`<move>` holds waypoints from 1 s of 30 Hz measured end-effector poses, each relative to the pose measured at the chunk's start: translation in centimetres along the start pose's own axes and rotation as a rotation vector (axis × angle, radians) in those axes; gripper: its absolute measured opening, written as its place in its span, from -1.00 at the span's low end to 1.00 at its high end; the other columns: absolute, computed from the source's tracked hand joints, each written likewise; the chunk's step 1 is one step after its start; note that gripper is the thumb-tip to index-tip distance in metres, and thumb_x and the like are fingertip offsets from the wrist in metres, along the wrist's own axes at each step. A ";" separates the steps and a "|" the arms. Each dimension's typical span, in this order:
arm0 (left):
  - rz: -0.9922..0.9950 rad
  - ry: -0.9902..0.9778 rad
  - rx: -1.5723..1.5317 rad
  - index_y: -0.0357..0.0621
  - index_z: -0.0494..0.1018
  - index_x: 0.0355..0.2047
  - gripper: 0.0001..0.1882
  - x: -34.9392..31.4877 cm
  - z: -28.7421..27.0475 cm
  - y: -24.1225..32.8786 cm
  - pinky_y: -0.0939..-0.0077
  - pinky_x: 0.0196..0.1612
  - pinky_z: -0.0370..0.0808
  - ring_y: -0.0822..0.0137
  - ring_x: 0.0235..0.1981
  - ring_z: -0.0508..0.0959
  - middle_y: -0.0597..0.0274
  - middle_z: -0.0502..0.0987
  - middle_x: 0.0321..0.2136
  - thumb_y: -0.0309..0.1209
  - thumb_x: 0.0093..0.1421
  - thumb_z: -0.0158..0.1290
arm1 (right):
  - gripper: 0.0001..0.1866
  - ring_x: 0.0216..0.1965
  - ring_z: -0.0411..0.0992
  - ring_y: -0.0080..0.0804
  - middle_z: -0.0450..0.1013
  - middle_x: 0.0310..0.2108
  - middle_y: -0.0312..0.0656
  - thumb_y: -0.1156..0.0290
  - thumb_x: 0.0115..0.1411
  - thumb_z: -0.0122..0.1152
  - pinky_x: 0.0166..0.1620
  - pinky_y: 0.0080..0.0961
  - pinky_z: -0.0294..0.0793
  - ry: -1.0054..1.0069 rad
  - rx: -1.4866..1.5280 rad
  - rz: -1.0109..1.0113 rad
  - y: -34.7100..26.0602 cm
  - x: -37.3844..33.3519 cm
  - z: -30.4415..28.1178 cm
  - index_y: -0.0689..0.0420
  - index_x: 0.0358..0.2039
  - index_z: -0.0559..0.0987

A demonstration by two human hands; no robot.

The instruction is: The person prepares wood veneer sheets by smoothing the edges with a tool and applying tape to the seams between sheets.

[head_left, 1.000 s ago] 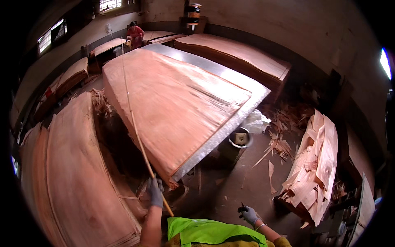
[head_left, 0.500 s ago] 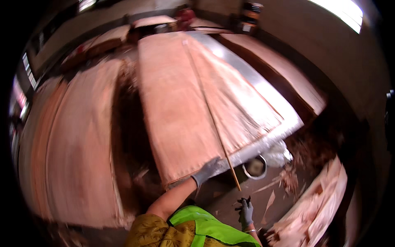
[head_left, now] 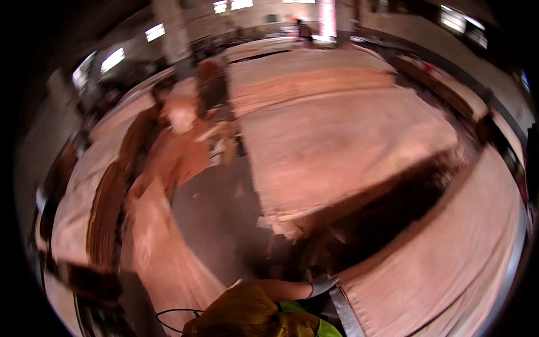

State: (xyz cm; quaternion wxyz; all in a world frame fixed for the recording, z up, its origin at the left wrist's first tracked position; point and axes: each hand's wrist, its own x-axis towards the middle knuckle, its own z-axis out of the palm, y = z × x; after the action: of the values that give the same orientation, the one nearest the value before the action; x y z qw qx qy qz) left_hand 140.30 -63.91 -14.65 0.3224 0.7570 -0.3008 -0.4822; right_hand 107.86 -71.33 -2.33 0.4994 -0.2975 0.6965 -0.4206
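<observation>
My left hand [head_left: 324,285], in a grey glove, touches the near corner of a pinkish wood veneer sheet [head_left: 432,264] at the lower right. Motion blur hides how its fingers are set. Beneath the sheet, the metal edge [head_left: 347,314] of a table shows beside the hand. My right hand is out of view.
A tall stack of veneer sheets [head_left: 348,140] stands ahead, across a dark gap. Loose veneer [head_left: 163,247] lies on the grey floor [head_left: 213,208] at the left. More stacks [head_left: 106,213] line the far left. A pillar [head_left: 170,28] rises behind.
My view has swung left, so the veneer-covered table has shifted to the lower right. My left hand stays at its corner. My right hand and the thin stick have left the view.
</observation>
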 end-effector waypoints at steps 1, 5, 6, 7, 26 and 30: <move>0.002 -0.002 -0.223 -0.21 0.45 -0.14 -0.50 1.1 2.4 -0.8 0.20 -0.15 0.39 0.16 -0.21 0.52 0.06 0.54 -0.24 0.01 0.27 -0.13 | -0.70 -0.53 0.44 -0.33 0.48 -0.36 -0.15 0.25 0.25 0.00 -0.51 -0.42 0.40 -0.065 -0.019 -0.010 -1.2 1.8 1.4 0.20 -0.13 0.47; -0.079 -0.010 -0.371 -0.21 0.42 -0.08 -0.48 2.1 4.9 0.1 0.21 -0.10 0.37 0.15 -0.15 0.49 0.05 0.51 -0.17 0.02 0.27 -0.14 | -0.69 -0.50 0.44 -0.32 0.47 -0.34 -0.15 0.23 0.24 0.00 -0.48 -0.39 0.40 -0.294 -0.054 -0.017 -4.8 4.6 6.8 0.18 -0.13 0.47; -0.074 -0.017 -0.380 -0.21 0.41 -0.06 -0.47 3.1 5.7 0.3 0.21 -0.09 0.36 0.15 -0.13 0.49 0.05 0.51 -0.15 0.02 0.27 -0.14 | -0.68 -0.50 0.44 -0.32 0.47 -0.34 -0.15 0.22 0.24 0.00 -0.47 -0.38 0.40 -0.319 -0.062 -0.032 -5.6 5.1 7.5 0.18 -0.13 0.46; -0.086 -0.003 -0.395 -0.21 0.41 -0.05 -0.46 3.1 6.2 0.1 0.21 -0.07 0.36 0.15 -0.11 0.48 0.05 0.50 -0.14 0.03 0.27 -0.14 | -0.68 -0.49 0.44 -0.31 0.47 -0.34 -0.15 0.22 0.24 0.00 -0.46 -0.38 0.40 -0.358 -0.086 -0.024 -5.7 5.5 8.0 0.17 -0.13 0.46; -0.080 0.096 -0.520 -0.24 0.29 0.15 -0.31 4.6 5.9 2.7 0.30 0.06 0.34 0.22 0.07 0.39 0.05 0.38 0.09 0.00 0.16 0.03 | -0.64 -0.37 0.41 -0.25 0.43 -0.25 -0.15 0.12 0.24 0.00 -0.31 -0.23 0.42 -0.334 -0.051 0.078 -5.0 10.1 5.8 0.10 -0.10 0.44; -0.065 0.020 -0.585 -0.22 0.29 0.15 -0.33 4.6 6.9 0.3 0.27 0.04 0.35 0.19 0.06 0.39 0.05 0.37 0.09 -0.03 0.14 0.04 | -0.63 -0.35 0.40 -0.24 0.42 -0.23 -0.15 0.09 0.23 0.00 -0.28 -0.20 0.42 -0.074 0.096 0.149 -0.4 13.2 -5.6 0.09 -0.10 0.44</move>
State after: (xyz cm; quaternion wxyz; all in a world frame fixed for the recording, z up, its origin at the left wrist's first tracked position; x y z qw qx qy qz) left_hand 135.48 -69.01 -19.13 0.5141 0.6460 -0.1214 -0.5511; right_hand 98.26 -80.93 -7.09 0.5684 -0.2359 0.6767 -0.4041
